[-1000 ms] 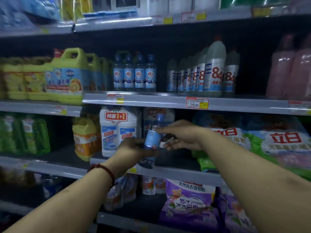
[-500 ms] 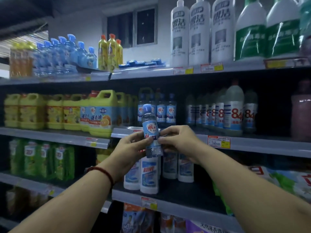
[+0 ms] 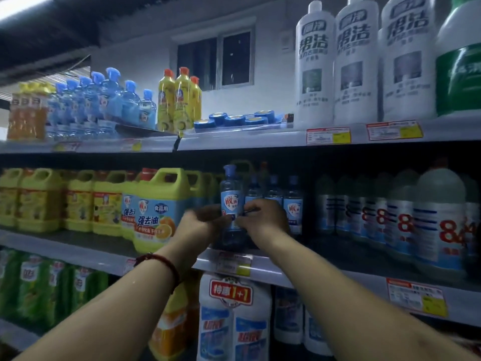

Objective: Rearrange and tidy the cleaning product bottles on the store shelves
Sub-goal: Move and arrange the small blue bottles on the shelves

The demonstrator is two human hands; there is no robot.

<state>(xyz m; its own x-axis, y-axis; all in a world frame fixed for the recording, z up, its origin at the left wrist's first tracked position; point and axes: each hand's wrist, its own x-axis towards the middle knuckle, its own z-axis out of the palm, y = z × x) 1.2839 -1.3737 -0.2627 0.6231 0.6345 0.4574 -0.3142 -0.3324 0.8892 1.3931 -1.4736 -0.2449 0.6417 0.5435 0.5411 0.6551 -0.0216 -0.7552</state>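
A: Where's the bottle?

B: The blue bottle [image 3: 231, 194] is upright at the front lip of the middle shelf [image 3: 78, 253], at the left end of a row [image 3: 273, 194] of its own kind. I can't tell if its base is set down, because the hands cover it.

A: And the hands?

B: Both are clamped on it. The left hand [image 3: 204, 224] wraps the lower body from the left. The right hand [image 3: 263, 219] pinches it at the label from the right.

A: Why hold it like that?

B: It's tall and narrow, so my guess is one hand steadies it while the other turns it. The label faces out, like those beside it, so it looks as if it's being squared up with the row.

A: What's nearby?

B: A yellow jug [image 3: 160, 208] stands just left of the left hand, forward of the other jugs. Right of the row are grey "84" bottles [image 3: 438, 222]. The top shelf [image 3: 234, 141] passes over the cap with some room to spare. It carries white bottles [image 3: 315, 66], sprays [image 3: 104, 97] and flat blue tins [image 3: 234, 119]. Below are white bottles with a "1+1" tag [image 3: 231, 293], and green bottles [image 3: 33, 282] at lower left.

A: Anything in the way?

B: The jug crowds the left wrist. The right fingers sit against the neighbouring bottles and partly hide one. A careless push could tip those over.
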